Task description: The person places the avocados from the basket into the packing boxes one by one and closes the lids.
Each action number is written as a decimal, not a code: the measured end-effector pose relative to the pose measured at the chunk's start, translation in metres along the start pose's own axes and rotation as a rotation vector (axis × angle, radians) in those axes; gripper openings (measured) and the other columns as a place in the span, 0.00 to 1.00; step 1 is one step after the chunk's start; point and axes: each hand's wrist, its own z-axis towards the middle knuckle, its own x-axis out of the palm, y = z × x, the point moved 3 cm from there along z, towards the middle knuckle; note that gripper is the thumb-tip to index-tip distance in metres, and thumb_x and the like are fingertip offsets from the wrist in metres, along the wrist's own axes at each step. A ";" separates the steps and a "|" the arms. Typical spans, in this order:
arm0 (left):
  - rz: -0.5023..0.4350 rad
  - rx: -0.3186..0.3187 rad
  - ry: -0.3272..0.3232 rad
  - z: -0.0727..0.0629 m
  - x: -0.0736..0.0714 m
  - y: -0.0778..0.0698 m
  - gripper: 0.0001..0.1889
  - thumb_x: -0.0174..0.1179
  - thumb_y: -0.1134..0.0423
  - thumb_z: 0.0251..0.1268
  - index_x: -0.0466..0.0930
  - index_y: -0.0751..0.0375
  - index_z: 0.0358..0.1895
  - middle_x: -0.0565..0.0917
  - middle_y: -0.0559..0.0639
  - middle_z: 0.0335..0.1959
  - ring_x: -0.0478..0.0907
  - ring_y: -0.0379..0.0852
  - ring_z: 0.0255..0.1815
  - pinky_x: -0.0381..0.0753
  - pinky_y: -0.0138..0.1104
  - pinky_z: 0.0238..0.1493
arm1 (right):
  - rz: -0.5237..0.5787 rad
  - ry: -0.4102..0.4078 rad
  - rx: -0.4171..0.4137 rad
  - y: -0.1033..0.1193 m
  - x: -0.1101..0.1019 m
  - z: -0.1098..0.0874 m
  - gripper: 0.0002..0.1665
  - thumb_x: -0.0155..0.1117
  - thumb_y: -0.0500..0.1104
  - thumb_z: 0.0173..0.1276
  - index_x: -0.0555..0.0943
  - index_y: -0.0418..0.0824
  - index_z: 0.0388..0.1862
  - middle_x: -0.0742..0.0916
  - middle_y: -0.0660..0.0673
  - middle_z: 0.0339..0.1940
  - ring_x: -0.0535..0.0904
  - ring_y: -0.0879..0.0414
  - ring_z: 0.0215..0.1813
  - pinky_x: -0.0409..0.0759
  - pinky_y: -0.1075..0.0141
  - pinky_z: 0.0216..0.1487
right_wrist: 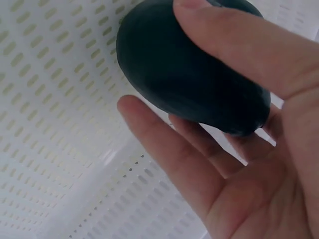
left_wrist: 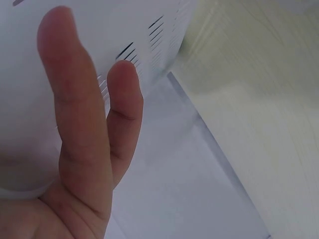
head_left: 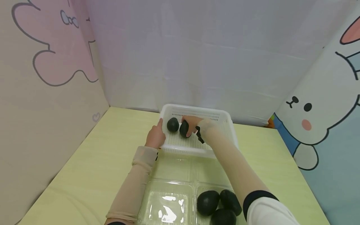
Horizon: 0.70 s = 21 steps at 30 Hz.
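Observation:
My right hand reaches into a white perforated basket and holds a dark green avocado. In the right wrist view the thumb lies over the avocado, with fingers beneath it. Left of it, a second avocado rests on the basket floor. My left hand is at the basket's left side, fingers extended. The left wrist view has two fairly straight fingers beside the slotted basket wall; whether they press on it is unclear.
A clear divided plastic tray lies in front of the basket. Several avocados sit in its near right compartment, partly beside my right forearm. The yellow table meets a pale back wall and printed side walls.

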 end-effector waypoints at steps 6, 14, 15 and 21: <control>-0.002 0.008 -0.009 0.000 0.000 0.000 0.38 0.50 0.72 0.64 0.49 0.59 0.78 0.75 0.71 0.50 0.76 0.58 0.36 0.79 0.39 0.23 | -0.034 -0.005 -0.036 -0.001 0.000 -0.006 0.45 0.80 0.39 0.49 0.66 0.46 0.64 0.74 0.40 0.61 0.81 0.49 0.46 0.85 0.62 0.40; 0.011 0.012 -0.006 0.001 0.002 0.000 0.38 0.50 0.72 0.64 0.49 0.59 0.78 0.75 0.71 0.49 0.75 0.57 0.33 0.78 0.40 0.26 | -0.159 0.011 -0.095 -0.003 0.002 -0.006 0.42 0.77 0.43 0.55 0.70 0.50 0.69 0.73 0.42 0.66 0.83 0.52 0.41 0.84 0.66 0.38; 0.007 0.008 -0.003 0.001 0.002 0.000 0.38 0.50 0.72 0.64 0.48 0.58 0.78 0.75 0.71 0.49 0.75 0.57 0.33 0.78 0.39 0.24 | -0.169 0.011 -0.105 -0.002 0.002 -0.007 0.42 0.76 0.43 0.56 0.70 0.49 0.69 0.73 0.41 0.66 0.83 0.52 0.41 0.84 0.66 0.38; 0.001 -0.004 0.007 0.001 0.001 -0.001 0.38 0.50 0.72 0.65 0.47 0.58 0.78 0.75 0.71 0.49 0.75 0.57 0.32 0.76 0.37 0.20 | -0.214 0.012 -0.142 0.001 -0.002 -0.013 0.36 0.69 0.45 0.64 0.69 0.47 0.71 0.72 0.41 0.69 0.82 0.53 0.45 0.83 0.66 0.42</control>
